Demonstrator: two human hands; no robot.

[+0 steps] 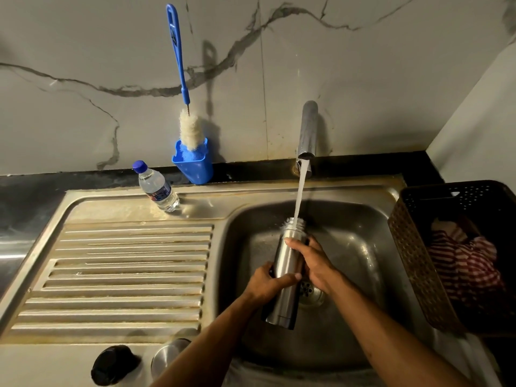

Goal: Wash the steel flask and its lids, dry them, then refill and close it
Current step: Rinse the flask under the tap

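Head view: both hands grip steel flask (287, 263) over sink (363, 219), mouth under tap (307, 129) stream. Left hand (268, 283) fingers wrap lower body; right hand (312, 261) fingers curl round upper body.

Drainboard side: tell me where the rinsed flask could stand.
Free: the ribbed drainboard between water bottle and the two lids. Crowded: the back ledge near the brush holder, and the right, filled by the basket.
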